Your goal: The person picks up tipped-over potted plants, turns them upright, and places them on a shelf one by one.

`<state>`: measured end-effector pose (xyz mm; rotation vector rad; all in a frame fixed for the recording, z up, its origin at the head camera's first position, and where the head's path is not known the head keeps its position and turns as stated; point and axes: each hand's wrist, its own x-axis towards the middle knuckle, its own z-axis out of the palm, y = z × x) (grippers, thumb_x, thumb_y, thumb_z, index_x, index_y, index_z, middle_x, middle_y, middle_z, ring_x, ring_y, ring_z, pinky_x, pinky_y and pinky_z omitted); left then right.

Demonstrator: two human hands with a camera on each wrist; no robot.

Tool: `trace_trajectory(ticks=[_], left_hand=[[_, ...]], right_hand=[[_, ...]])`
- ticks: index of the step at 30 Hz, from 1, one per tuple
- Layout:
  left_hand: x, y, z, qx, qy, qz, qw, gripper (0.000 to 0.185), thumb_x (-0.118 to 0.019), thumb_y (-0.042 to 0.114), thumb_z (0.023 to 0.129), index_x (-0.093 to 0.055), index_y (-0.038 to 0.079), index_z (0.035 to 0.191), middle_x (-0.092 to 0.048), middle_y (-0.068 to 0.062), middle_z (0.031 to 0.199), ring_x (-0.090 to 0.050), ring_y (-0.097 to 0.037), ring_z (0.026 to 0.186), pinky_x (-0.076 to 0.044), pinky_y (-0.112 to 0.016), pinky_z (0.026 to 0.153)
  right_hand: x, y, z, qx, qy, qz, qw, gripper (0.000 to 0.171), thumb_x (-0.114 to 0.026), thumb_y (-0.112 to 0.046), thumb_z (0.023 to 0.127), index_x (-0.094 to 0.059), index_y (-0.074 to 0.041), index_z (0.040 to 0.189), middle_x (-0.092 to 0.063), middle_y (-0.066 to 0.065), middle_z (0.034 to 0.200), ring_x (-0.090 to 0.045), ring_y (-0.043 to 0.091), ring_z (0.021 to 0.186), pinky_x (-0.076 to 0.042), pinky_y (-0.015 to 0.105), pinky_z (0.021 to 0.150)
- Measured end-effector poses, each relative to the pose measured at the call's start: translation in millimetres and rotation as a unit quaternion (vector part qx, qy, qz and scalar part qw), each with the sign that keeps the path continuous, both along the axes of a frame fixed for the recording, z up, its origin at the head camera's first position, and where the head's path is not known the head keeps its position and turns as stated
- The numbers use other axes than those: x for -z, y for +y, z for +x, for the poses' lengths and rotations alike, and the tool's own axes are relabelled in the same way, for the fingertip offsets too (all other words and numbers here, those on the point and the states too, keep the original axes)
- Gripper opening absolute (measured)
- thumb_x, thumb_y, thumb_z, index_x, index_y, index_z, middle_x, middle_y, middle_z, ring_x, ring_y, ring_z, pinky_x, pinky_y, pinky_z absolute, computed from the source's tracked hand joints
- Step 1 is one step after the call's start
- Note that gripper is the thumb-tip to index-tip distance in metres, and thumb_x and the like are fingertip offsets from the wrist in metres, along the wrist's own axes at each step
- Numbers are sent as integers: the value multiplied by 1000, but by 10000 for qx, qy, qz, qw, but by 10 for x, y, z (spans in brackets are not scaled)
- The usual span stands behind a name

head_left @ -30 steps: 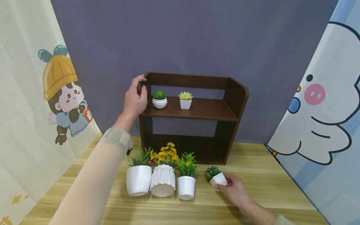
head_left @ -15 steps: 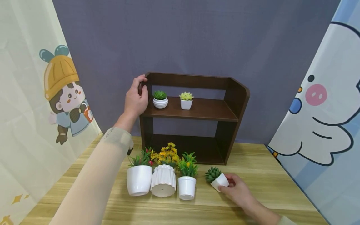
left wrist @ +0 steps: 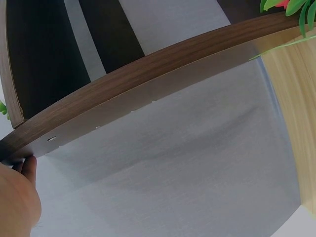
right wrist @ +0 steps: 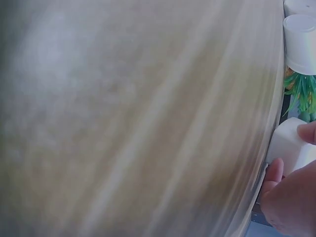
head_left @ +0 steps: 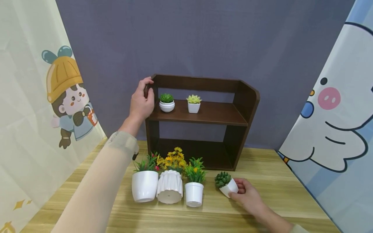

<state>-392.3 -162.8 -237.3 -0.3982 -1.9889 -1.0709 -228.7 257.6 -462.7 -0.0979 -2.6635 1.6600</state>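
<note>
Even, soft light fills the head view, sharp throughout, with straight lines bowing slightly toward the edges. The shelf unit [head_left: 201, 119] casts faint shadows. The right wrist view is heavily blurred, perhaps from motion; the left wrist view is clearer.

The shelf unit [head_left: 201, 119] stands at the back of the desk [head_left: 276, 194]. On its upper board sit two small pots, one [head_left: 166, 103] left of the other [head_left: 193, 104]. Before the unit, three larger pots stand in a row (close together): left [head_left: 144, 185], middle [head_left: 170, 189], right [head_left: 194, 193]. Right of them a tilted small pot [head_left: 226, 184] rests in the right hand [head_left: 247, 197]. The left hand [head_left: 141, 102] holds the unit's upper left corner.
</note>
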Motion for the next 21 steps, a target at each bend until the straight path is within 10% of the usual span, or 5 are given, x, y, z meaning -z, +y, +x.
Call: trace_trajectory(ticks=[21], left_hand=[[13, -5, -22, 17, -32, -31, 10000, 35, -48, 23, 114, -57, 16, 147, -53, -2, 170, -59, -33, 147, -49, -58, 115]], right_hand=[[61, 154, -77, -484, -28, -303, 9984, 56, -83, 2, 87, -57, 9, 136, -70, 17, 124, -67, 19, 106, -57, 24, 84]])
